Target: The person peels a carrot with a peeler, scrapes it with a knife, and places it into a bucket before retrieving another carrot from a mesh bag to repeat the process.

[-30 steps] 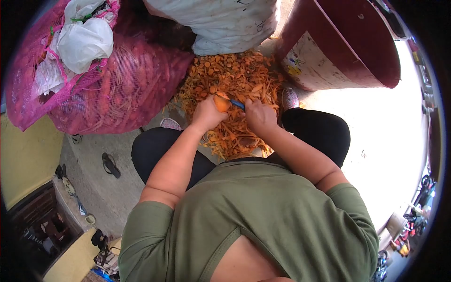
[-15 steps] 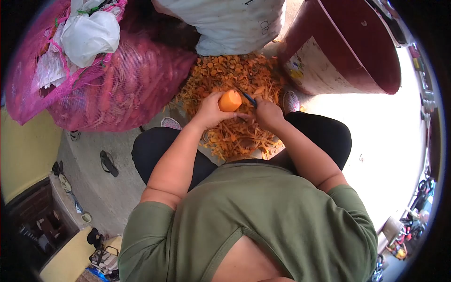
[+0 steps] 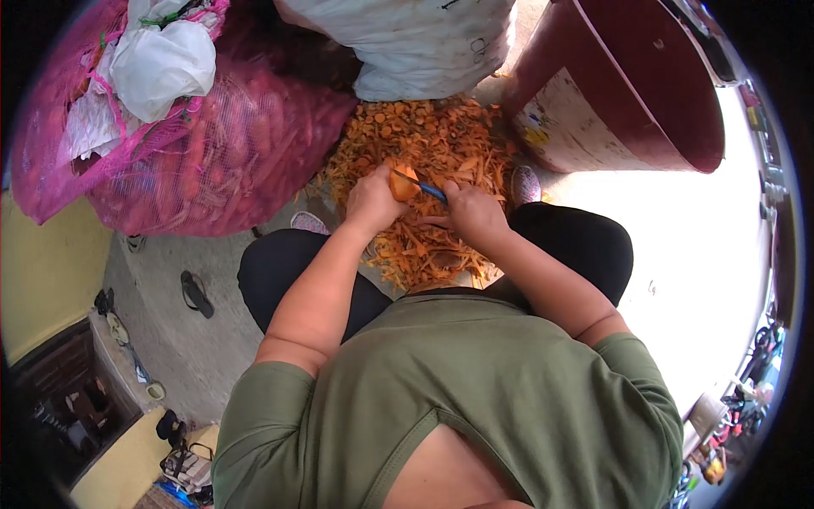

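Observation:
My left hand is closed around an orange carrot, with its thick end showing beyond the fingers. In my right hand is a knife with a blue handle. The dark blade lies across the carrot's end, and the right fingers wrap the handle. Below both hands spreads a heap of carrot peelings, with round cut pieces toward its far side. Part of the carrot is hidden by my left hand.
A pink mesh sack full of carrots stands at the left. A white sack is behind the heap, and a large dark red bucket stands at the right. A sandal lies on the floor to the left.
The knife has moved left from beside the carrot onto its end. The carrot has turned and shifted slightly left in my left hand. My right hand has come a little closer to it.

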The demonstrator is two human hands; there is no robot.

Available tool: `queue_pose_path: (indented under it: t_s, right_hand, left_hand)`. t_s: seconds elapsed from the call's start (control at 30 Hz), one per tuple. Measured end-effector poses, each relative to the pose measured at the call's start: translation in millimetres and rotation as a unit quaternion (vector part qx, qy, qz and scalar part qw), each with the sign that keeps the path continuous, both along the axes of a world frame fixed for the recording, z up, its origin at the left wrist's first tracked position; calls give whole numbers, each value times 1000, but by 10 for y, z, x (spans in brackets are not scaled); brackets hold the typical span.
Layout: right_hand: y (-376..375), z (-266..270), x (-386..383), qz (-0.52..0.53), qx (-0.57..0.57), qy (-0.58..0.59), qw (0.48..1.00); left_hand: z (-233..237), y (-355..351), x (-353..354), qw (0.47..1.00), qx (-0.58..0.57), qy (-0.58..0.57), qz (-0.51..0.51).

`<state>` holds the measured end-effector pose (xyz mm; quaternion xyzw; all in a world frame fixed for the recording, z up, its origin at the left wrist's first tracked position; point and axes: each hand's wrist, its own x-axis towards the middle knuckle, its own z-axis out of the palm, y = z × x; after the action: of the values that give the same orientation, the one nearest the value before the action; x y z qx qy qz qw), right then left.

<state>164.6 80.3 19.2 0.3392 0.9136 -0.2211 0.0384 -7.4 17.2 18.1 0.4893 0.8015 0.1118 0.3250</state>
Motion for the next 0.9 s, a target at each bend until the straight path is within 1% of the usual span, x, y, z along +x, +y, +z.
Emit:
queue_pose_path:
  t_s: [0.03,0.13,0.23,0.33,0.37,0.4,0.43,0.47,0.53,0.57,0.63,0.67,0.73,0.77,0.83,0.9]
  right_hand:
    - [-17,-48,0,-4,19,-5,1000]
    - [-70,-195,3,-6,67,-37,997]
    - [-36,-295,34,-22,44,-4,999]
    - [31,-279,44,-28,30,-39,998]
    - [112,-412,105,-56,-9,-83,995]
    - [228,-647,216,-83,-49,-127,987]
    - [258,-697,241,-114,-92,-168,975]
    - [222,-741,263,-106,-97,-155,977]
    - [233,-509,202,-77,-97,-133,983]
    - [234,-429,154,-105,-96,-103,985]
    - [198,-295,53,-165,-98,-40,981]
    - [183,-220,21,-147,-75,14,986]
    - [144,-88,-19,-110,-27,123,986]
    - [123,-50,-31,-105,-34,124,986]
    - [87,5,-49,-92,-48,126,987]
    - [87,33,-57,-105,-81,131,982]
  left_hand:
    - [-12,3,19,1000,-13,27,-9]
    - [-73,-26,77,999,-5,42,-11]
    - [-79,-25,95,999,15,38,-26]
    - [-24,24,28,997,-36,-66,-30]
    - [-20,13,13,982,14,-186,-16]
    - [-14,-13,-2,951,62,-303,-2]
    - [-5,-35,-36,905,106,-413,8]
    - [12,-57,-78,900,111,-422,21]
    - [49,-59,-141,886,134,-440,55]
    - [28,-61,-148,882,162,-441,42]
    - [17,-78,-158,882,161,-440,46]
    - [15,-73,-156,883,160,-439,44]
    - [-29,-97,-155,862,129,-481,96]
    - [-55,-107,-160,850,114,-500,123]
    - [-107,-106,-145,822,137,-531,151]
    - [-138,-91,-144,789,137,-573,172]
